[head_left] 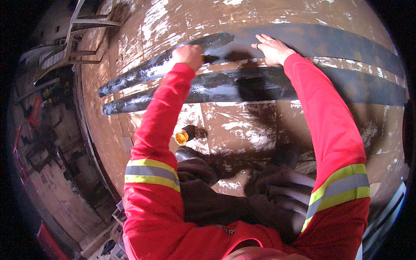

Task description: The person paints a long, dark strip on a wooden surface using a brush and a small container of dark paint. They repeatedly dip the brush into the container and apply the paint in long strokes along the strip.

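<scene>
Two long dark strips lie side by side across a brown, white-smeared surface. On the far strip (312, 41), the left part is glossy black and the right part matte grey with brownish patches. The near strip (277, 82) shows a similar wet-looking sheen on its left. My left hand (186, 56) is closed in a fist over the far strip; a dark shape sits by its right side, but what the fingers grip is hidden. Resting on the far strip's matte part, my right hand (273, 50) has its fingers stretched out, with a ring on one.
Near my left foot stands a small dark container (181, 138), orange-yellow inside. The brown surface (242, 125) ends at a long edge on the left, beyond which lies a dim, cluttered lower area. A pale curved frame (69, 47) stands at the far left.
</scene>
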Available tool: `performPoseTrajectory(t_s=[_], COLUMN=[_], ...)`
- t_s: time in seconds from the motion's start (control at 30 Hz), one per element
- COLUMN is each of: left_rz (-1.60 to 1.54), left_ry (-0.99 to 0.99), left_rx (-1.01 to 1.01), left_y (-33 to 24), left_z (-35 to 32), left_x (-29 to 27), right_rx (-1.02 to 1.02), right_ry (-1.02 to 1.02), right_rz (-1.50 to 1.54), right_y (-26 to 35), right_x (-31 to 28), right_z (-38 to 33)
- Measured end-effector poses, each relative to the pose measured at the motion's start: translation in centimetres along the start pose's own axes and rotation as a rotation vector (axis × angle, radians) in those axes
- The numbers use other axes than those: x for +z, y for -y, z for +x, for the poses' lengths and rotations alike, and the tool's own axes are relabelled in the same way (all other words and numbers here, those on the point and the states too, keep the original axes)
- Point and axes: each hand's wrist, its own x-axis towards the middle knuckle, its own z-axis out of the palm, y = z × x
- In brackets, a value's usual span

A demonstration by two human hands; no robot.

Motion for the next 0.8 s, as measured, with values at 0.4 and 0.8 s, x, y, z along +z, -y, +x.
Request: performPoseTrajectory(t_s=[0.4,0.8], left_rz=[0.063,-0.363], left_ry=[0.013,0.009], left_rx=[0.009,-0.078], left_y=[0.5,-2.9], left_z=[1.6,5.3], left_x=[0.8,0.8], right_rx=[-0.049,-0.034], right_ry=[-0.023,-0.067], right_rz=[-0.026,-0.029], right_y=[-0.7,-1.1], right_x=[0.0,1.1], right_z=[0.3,0.3])
